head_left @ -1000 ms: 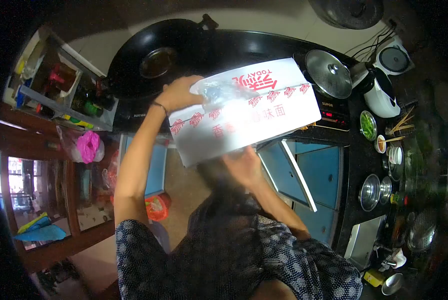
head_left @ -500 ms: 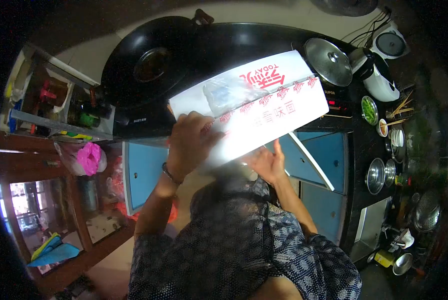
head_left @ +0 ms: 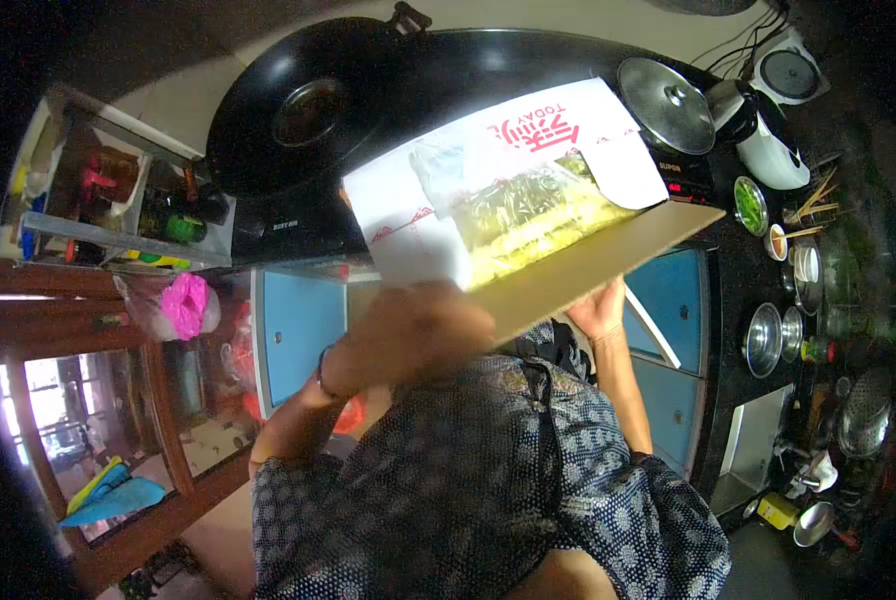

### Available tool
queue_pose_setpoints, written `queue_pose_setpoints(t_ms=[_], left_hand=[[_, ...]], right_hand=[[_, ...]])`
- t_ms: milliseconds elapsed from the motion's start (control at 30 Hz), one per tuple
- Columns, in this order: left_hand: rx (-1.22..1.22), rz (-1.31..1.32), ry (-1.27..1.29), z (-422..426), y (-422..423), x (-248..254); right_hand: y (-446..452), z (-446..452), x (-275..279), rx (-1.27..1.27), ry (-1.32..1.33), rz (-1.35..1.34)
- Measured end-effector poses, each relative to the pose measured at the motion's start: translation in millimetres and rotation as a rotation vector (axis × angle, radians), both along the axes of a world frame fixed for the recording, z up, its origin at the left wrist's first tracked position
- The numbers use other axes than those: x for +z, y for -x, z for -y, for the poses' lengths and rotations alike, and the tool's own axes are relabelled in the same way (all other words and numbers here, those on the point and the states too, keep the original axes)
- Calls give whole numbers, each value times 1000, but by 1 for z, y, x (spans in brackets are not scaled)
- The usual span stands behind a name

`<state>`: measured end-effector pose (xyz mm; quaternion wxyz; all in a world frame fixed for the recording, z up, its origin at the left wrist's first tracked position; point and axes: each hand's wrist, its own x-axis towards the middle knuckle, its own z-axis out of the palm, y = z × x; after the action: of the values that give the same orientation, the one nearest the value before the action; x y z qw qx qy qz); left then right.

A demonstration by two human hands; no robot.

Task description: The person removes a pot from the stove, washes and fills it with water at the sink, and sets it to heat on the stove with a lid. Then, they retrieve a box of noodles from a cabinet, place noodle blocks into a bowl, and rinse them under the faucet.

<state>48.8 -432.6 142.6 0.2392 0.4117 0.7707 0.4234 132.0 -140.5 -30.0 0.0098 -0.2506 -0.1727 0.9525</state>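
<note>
A white cardboard box point(head_left: 403, 245) with red printing is tilted over the front edge of the cooktop. Its long front flap point(head_left: 578, 262) is folded out towards me, brown side up. Inside lie yellow contents in clear plastic packaging point(head_left: 543, 220); their kind I cannot make out. My left hand point(head_left: 413, 330), smeared by motion, is at the box's near left corner, beside the flap's left end; its fingers do not show clearly. My right hand point(head_left: 598, 308) holds the box from below at the flap's right part, with its fingertips hidden behind the cardboard.
A black wok point(head_left: 313, 110) stands at the back left, and a lidded pan point(head_left: 666, 105) at the back right. Two blue cabinet doors point(head_left: 303, 330) hang open below the counter. On the right are a kettle point(head_left: 773, 150), a bowl of green vegetables point(head_left: 749, 207) and metal bowls point(head_left: 764, 340).
The box's front flap has swung open towards me, exposing the yellow packaged contents. My left hand has moved down and right with it; my right hand has moved right and up to the box.
</note>
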Motion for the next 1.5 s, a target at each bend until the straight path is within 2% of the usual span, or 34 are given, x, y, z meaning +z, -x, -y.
queue_pose_setpoints(t_ms=[33, 67, 100, 167, 200, 233, 333, 367, 433, 500, 567, 633, 700, 733, 767, 800, 833, 900, 967, 1033, 1100, 1133, 1167, 1233, 1267, 1300, 1367, 1433, 1500], left_hand=[[144, 99, 18, -3, 7, -1], [288, 240, 166, -8, 12, 0], [287, 238, 158, -14, 15, 1], [368, -287, -58, -25, 19, 0], [303, -571, -30, -26, 26, -7], [307, -567, -30, -29, 29, -11], [459, -619, -84, -39, 39, -20], [487, -640, -70, -40, 44, -25], [511, -655, -56, -42, 51, -32], [544, -449, -119, -45, 56, -36], [577, -375, -107, -46, 56, -37], [618, -306, -92, -44, 56, -33], [544, 37, -284, -43, 54, -20], [526, -219, -287, -45, 50, -21], [536, -216, -289, -42, 49, -19], [423, -203, -337, -39, 47, -16], [313, -189, -385, -36, 45, -14], [315, -240, -372, -30, 39, -7], [75, -274, -378, -18, 37, 10], [29, -270, -365, -15, 42, 15], [134, 629, -723, -15, 46, 0], [211, 442, -617, -16, 48, 5], [213, 445, -616, -20, 51, -2], [203, 122, -378, -29, 53, -19], [165, 114, -197, -32, 53, -5], [162, 116, -197, -36, 52, -8], [-93, -139, -299, -44, 51, -16], [-146, -155, -228, -43, 38, -11], [-311, -216, -125, -41, 31, 11]], right_hand=[[0, -8, 1, 0, -5, -7], [0, -15, 5, 74, 2, -124], [-1, -22, 10, 151, 8, -237], [-4, -38, 18, 109, -100, -151], [-6, -53, 19, 98, -230, -101], [-8, -70, 20, 88, -358, -50], [-2, -121, 56, -207, -829, -82], [3, -131, 75, -311, -957, -90], [24, -105, 148, -474, -1350, 14], [45, -100, 187, -316, -1704, -202], [65, -71, 225, 17, -1892, -220], [93, -59, 232, 352, -2101, -443], [111, -35, 232, 630, -2105, -467], [117, -29, 228, 745, -2181, -525], [122, -25, 222, 866, -2252, -587], [125, -19, 218, 877, -2204, -756], [125, -16, 219, 1010, -2131, -788], [117, -15, 220, 1077, -2039, -787], [97, -15, 232, 926, -2072, -951], [70, -15, 248, 895, -2052, -923], [49, -17, 251, 897, -2085, -888], [42, -17, 249, 887, -2082, -881], [35, -18, 246, 875, -2082, -873], [23, -18, 243, 848, -2116, -878], [18, -19, 242, 775, -2101, -834], [14, -20, 241, 702, -2084, -789], [7, -27, 236, 684, -2051, -761], [-1, -37, 235, 635, -1923, -631], [-4, -56, 227, 546, -1812, -585]])
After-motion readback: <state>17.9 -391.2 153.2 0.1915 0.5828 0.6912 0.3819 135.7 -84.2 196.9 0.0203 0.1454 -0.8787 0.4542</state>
